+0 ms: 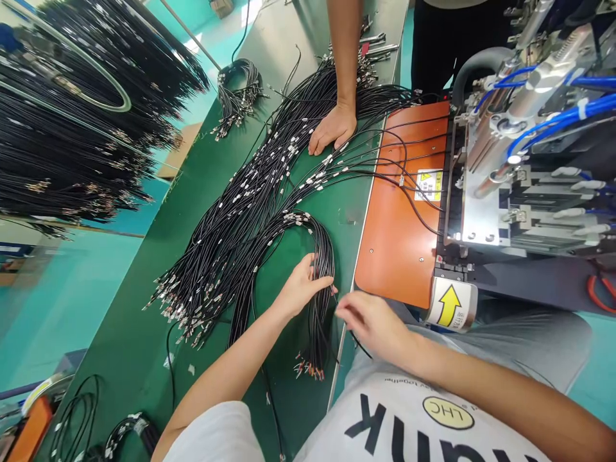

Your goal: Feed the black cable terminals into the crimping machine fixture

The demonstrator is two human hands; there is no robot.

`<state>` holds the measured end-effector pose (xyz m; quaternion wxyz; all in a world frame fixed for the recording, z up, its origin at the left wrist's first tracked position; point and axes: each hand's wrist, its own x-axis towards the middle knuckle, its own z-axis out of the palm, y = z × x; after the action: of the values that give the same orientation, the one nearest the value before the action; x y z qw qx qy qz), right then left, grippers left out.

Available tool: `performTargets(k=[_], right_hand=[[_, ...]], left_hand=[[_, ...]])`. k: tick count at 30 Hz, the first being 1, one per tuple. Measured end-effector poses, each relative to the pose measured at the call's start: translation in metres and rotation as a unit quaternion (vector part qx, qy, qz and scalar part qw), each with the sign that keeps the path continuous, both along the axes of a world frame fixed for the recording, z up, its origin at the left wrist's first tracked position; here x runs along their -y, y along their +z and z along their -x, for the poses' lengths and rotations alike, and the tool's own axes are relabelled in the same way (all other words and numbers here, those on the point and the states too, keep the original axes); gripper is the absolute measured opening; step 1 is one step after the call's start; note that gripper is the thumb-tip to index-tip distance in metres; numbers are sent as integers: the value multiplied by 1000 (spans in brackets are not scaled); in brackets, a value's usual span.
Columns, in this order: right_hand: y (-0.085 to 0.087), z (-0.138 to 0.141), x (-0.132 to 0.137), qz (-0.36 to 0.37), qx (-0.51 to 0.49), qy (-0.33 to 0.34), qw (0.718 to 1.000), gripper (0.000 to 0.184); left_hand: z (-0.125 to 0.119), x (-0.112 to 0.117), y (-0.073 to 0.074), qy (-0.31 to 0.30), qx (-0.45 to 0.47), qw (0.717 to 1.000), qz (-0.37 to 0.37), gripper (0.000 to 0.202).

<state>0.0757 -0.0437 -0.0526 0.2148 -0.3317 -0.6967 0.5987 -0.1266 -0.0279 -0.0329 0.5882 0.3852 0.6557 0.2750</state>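
Observation:
My left hand (308, 285) is wrapped round a bundle of black cables (325, 250) that arches over the green table. The bundle's near end hangs down to stripped, reddish wire tips (309, 367). Just right of it, my right hand (368, 321) is closed with its fingertips together on a single black cable (360, 346), whose end sticks out below the hand. Small white labels sit along the cables. Beyond my hands a large pile of black cables (231, 218) spreads over the table, with metal-tipped ends toward the left.
Another person's hand (334, 128) rests on the cable pile. Several cables run across an orange plate (399, 244) into a machine (500, 160) at the right. A small coil (238, 96) lies at the back, and thick cable bunches (86, 115) hang at the left.

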Motion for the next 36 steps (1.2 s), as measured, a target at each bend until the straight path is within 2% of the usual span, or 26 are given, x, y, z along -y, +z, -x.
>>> performTargets(k=[2,3,6,9,13,18,21,24,28,33,36], right_hand=[[2,-5,-9,54,-7,-61,997,24],[2,-4,-13,91,-17,-68,993,28],[-3,8,-21,195,-55,-29,979,32],[-7,24,-21,238,-77,-11,968,30],[-6,30,-19,235,-94,-20,967,33],[-4,17,-25,174,-59,-26,983,27],[-7,8,-31,127,-34,-37,991,25],[-8,3,-37,129,-20,-37,991,22],[-1,11,-36,183,-57,-15,981,20],[11,32,-28,112,-63,-8,992,25],[7,40,-29,116,-35,-17,992,29]], left_hand=[[2,-4,12,13,53,998,-3,35],[3,-6,18,20,64,998,-12,33],[6,-10,30,37,67,997,-28,34],[8,-11,36,37,60,997,-15,38],[6,-11,42,10,66,998,-7,41],[2,-17,50,-37,17,998,-45,35],[7,-20,58,-60,8,997,-46,30],[16,-21,64,-66,16,997,-45,27],[17,-18,59,-48,26,998,-13,27],[9,-16,37,-16,-25,1000,-9,45],[10,-15,31,8,-3,1000,-12,40]])
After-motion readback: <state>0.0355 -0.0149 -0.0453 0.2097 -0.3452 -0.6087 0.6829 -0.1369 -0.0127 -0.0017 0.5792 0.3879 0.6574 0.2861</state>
